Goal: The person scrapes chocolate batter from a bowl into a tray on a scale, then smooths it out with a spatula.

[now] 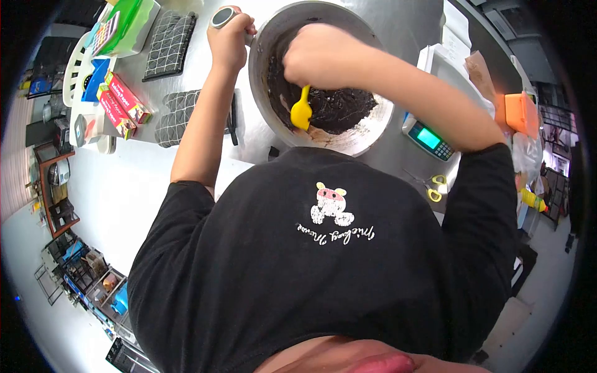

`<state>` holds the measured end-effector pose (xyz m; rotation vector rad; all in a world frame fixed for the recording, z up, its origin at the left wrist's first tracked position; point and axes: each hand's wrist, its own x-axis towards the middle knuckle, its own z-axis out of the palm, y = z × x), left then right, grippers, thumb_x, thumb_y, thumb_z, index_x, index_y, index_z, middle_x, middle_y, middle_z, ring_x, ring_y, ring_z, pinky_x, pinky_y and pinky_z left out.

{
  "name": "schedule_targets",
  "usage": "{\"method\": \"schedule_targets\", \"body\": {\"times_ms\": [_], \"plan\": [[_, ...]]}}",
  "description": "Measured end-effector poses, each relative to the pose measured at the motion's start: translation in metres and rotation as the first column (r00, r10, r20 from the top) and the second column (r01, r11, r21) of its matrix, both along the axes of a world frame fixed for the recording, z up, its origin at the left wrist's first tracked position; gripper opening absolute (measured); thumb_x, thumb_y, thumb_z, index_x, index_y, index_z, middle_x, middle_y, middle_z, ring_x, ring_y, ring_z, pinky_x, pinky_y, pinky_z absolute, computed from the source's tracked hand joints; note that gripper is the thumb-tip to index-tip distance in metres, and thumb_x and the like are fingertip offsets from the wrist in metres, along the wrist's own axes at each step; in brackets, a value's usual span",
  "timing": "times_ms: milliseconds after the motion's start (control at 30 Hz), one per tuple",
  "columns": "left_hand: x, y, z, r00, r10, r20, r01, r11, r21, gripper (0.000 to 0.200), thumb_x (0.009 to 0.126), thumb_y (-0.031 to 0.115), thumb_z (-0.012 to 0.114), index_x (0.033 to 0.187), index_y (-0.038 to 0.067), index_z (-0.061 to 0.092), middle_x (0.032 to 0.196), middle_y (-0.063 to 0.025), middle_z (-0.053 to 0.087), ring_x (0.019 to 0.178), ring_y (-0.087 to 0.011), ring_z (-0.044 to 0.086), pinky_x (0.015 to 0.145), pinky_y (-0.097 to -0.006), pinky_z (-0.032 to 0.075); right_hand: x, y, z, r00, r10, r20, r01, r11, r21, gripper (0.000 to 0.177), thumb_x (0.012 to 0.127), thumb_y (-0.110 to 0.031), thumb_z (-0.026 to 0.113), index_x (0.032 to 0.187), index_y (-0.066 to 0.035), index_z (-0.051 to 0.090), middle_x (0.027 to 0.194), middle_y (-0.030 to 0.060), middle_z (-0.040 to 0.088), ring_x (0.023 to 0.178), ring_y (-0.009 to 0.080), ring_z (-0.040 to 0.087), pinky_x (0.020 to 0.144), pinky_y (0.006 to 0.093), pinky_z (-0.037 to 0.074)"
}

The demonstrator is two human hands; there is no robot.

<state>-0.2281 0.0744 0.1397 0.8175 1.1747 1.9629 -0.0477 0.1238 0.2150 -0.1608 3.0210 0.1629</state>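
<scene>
A large metal pot (259, 68) stands on the steel table, with a thick, dark brown mixture (339, 110) inside it. My left hand (231, 38) is closed around the pot's handle (222, 17), whose round end shows beyond the fingers. Inside the pot, my right hand (320, 56) is a fist, slightly blurred, gripping a yellow spatula (301, 113). The spatula's blade points toward me and lies at the near left wall, beside the mixture. Its grip is hidden within my fist. Smears of the mixture coat the pot's inner wall.
Left of the pot lie checked oven mitts (180, 118), a checked pad (169, 45) and baking paper boxes (121, 104). To the right are a lit digital device with keys (428, 138), yellow-handled scissors (434, 188), a white tray (429, 59) and an orange container (521, 115).
</scene>
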Motion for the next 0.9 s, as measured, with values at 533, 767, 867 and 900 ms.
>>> {"method": "schedule_targets", "body": {"times_ms": [533, 767, 867, 900], "plan": [[0.001, 0.006, -0.002, 1.0, 0.001, -0.003, -0.001, 1.0, 0.01, 0.017, 0.071, -0.003, 0.057, 0.086, 0.002, 0.048, 0.065, -0.0088, 0.054, 0.054, -0.0177, 0.052, 0.054, -0.0298, 0.043, -0.057, 0.069, -0.031, 0.953, -0.299, -0.042, 0.297, 0.954, -0.048, 0.018, 0.073, -0.015, 0.057, 0.081, -0.005, 0.07, 0.082, 0.0166, 0.067, 0.08, 0.0322, 0.065, 0.073, 0.043, 0.051], [-0.001, 0.007, 0.004, 0.999, -0.036, 0.004, 0.036, 0.999, 0.008, 0.018, 0.071, -0.005, 0.055, 0.087, 0.001, 0.048, 0.064, -0.0091, 0.053, 0.054, -0.0178, 0.051, 0.055, -0.0309, 0.044, -0.016, 0.142, -0.063, 0.811, -0.579, -0.083, 0.571, 0.814, -0.102, 0.021, 0.075, -0.022, 0.056, 0.087, -0.011, 0.07, 0.087, 0.0134, 0.067, 0.082, 0.0311, 0.064, 0.075, 0.0424, 0.05], [-0.012, 0.011, 0.013, 0.993, -0.053, -0.104, 0.06, 0.996, 0.063, 0.017, 0.07, -0.007, 0.053, 0.084, 0.0, 0.048, 0.063, -0.0085, 0.051, 0.055, -0.0163, 0.05, 0.054, -0.0296, 0.045, 0.016, 0.132, -0.039, 0.787, -0.617, 0.004, 0.617, 0.787, -0.028, 0.013, 0.074, -0.019, 0.059, 0.081, -0.018, 0.069, 0.08, 0.0039, 0.067, 0.078, 0.024, 0.064, 0.069, 0.0379, 0.051], [-0.027, 0.017, 0.01, 0.949, -0.054, -0.309, 0.091, 0.99, 0.108, 0.016, 0.07, -0.007, 0.053, 0.083, 0.0, 0.048, 0.063, -0.0077, 0.05, 0.055, -0.0157, 0.049, 0.054, -0.0289, 0.044, 0.021, 0.131, -0.037, 0.763, -0.646, -0.024, 0.643, 0.763, -0.069, 0.014, 0.075, -0.021, 0.058, 0.084, -0.02, 0.069, 0.081, 0.003, 0.067, 0.079, 0.0239, 0.064, 0.069, 0.0383, 0.05]]}}
